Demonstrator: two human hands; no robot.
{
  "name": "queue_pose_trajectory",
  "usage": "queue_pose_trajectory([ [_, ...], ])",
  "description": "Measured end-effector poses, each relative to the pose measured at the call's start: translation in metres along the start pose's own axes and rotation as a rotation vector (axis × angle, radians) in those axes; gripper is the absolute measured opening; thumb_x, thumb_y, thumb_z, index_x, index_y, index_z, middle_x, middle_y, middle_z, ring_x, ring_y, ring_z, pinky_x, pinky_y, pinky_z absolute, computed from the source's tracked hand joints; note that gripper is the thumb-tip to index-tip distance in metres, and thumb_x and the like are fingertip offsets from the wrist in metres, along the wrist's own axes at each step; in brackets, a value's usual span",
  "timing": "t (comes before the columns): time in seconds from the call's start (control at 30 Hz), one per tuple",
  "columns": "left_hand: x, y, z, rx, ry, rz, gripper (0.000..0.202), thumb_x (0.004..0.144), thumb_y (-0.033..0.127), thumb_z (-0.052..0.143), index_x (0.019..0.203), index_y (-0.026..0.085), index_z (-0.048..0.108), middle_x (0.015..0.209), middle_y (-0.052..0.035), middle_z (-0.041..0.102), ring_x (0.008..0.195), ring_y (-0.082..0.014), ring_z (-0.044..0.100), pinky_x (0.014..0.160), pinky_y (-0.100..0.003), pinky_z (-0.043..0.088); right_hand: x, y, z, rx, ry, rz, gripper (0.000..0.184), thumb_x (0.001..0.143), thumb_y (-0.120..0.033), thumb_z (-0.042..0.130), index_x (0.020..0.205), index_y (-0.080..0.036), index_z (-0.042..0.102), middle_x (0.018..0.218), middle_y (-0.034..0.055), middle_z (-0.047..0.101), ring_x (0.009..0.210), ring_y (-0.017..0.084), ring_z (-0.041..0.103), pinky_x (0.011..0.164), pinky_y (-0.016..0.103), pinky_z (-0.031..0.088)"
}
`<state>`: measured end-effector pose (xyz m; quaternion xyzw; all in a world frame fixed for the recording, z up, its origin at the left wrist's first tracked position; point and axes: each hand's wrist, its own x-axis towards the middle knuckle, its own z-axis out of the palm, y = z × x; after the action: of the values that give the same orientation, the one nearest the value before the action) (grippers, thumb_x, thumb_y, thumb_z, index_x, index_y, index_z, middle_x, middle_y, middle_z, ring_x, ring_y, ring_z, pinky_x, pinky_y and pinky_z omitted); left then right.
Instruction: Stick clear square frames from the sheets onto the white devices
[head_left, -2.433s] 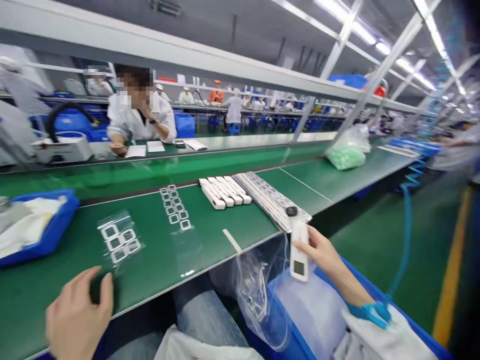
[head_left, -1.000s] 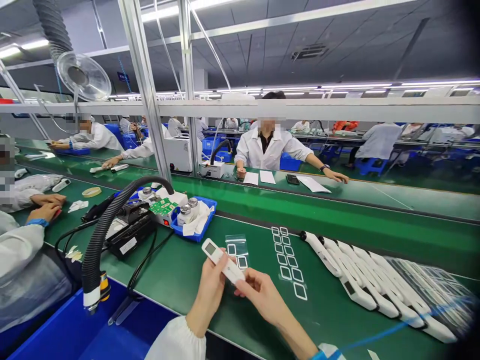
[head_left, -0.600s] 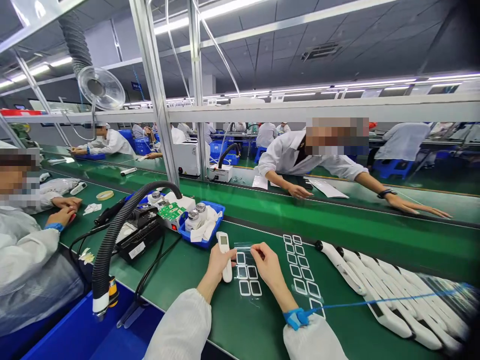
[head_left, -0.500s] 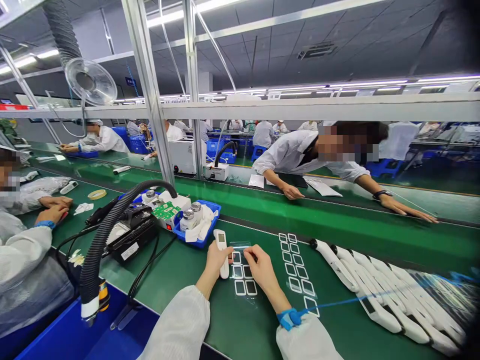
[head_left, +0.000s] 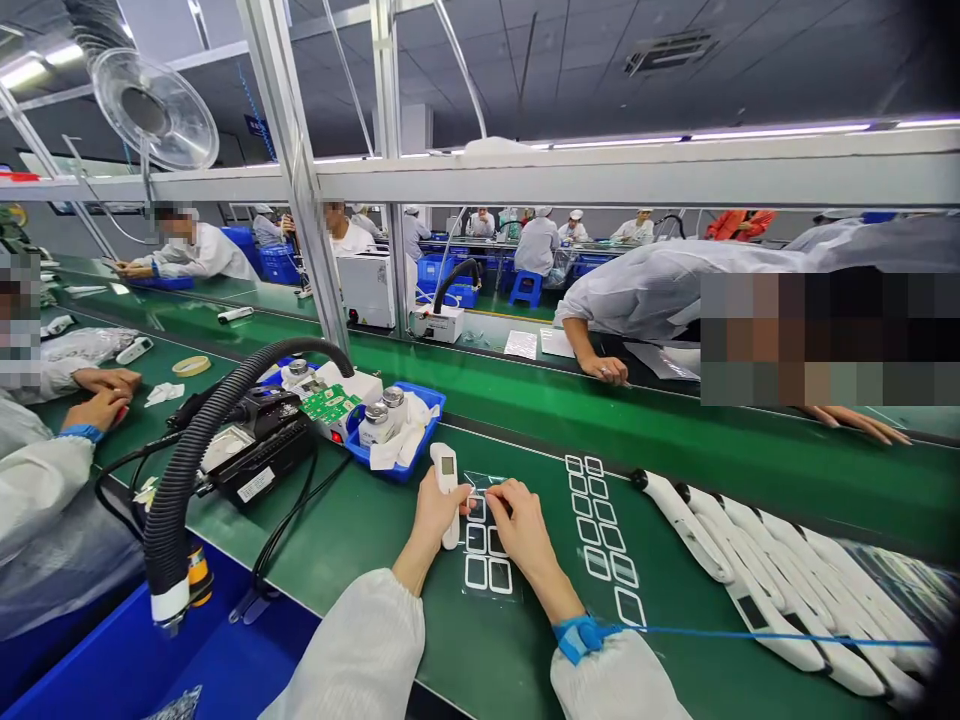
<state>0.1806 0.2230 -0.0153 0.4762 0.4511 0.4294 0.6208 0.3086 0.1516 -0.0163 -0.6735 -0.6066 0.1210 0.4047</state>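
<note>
My left hand [head_left: 433,515] is closed around a white handheld device [head_left: 448,495] with a small grey screen, held upright. Its thumb reaches over the upper part of a clear sheet [head_left: 480,590] bearing rounded white frames. At that sheet's upper right, my right hand [head_left: 521,525] is in a pinch; what is between the fingertips is too small to make out. The hand hides part of the frames below it. To the right lies a second strip of white frames [head_left: 616,538], in two columns.
Several similar white devices [head_left: 780,620] lie in a row at right. A blue tray [head_left: 409,470] with metal-topped bottles stands beyond my left hand. Black hose [head_left: 169,480] arches at left. A blue cord [head_left: 712,632] runs from my right wristband. Co-workers sit left and across.
My hands stay over the clear sheet, with the device still in the left one. The co-worker across has leaned further down and to the right. The view has shifted slightly.
</note>
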Motion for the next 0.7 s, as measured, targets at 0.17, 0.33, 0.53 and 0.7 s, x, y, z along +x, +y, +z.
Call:
queue_pose_trajectory([
  [0.17, -0.001, 0.0, 0.0, 0.023, -0.01, 0.014, 0.028, 0.07, 0.009, 0.067, 0.082, 0.017, 0.044, 0.064, 0.0034, 0.055, 0.059, -0.0184, 0.066, 0.049, -0.024, 0.051, 0.002, -0.002, -0.001, 0.034, -0.021, 0.018, 0.026, 0.093, -0.031, 0.044, 0.078, -0.018, 0.06, 0.08, 0.0046, 0.059, 0.081, 0.021, 0.052, 0.075, 0.035, 0.03],
  [0.33, 0.002, -0.001, -0.003, 0.082, -0.002, 0.029, 0.028, 0.068, 0.009, 0.067, 0.081, 0.018, 0.045, 0.063, 0.0033, 0.056, 0.056, -0.0181, 0.064, 0.046, -0.024, 0.049, 0.0, -0.004, 0.003, 0.062, -0.058, 0.012, 0.023, 0.093, -0.028, 0.042, 0.074, -0.018, 0.053, 0.076, 0.0041, 0.054, 0.076, 0.02, 0.05, 0.073, 0.034, 0.032],
  [0.53, 0.013, 0.003, -0.007, 0.173, 0.035, 0.083, 0.027, 0.068, 0.01, 0.068, 0.085, 0.017, 0.047, 0.068, -0.0011, 0.062, 0.06, -0.0186, 0.065, 0.045, -0.023, 0.047, -0.012, -0.017, -0.002, 0.044, 0.098, -0.214, 0.023, 0.099, -0.025, 0.035, 0.08, -0.018, 0.046, 0.08, 0.0029, 0.051, 0.077, 0.017, 0.046, 0.072, 0.033, 0.033],
  [0.7, 0.013, 0.014, -0.016, 0.23, 0.046, 0.106, 0.027, 0.066, 0.016, 0.073, 0.082, 0.017, 0.051, 0.076, -0.0026, 0.064, 0.052, -0.0142, 0.059, 0.045, -0.024, 0.047, -0.01, -0.011, -0.011, 0.208, 0.22, -0.088, 0.022, 0.097, -0.032, 0.04, 0.082, -0.019, 0.048, 0.078, 0.0023, 0.051, 0.072, 0.016, 0.048, 0.067, 0.029, 0.038],
])
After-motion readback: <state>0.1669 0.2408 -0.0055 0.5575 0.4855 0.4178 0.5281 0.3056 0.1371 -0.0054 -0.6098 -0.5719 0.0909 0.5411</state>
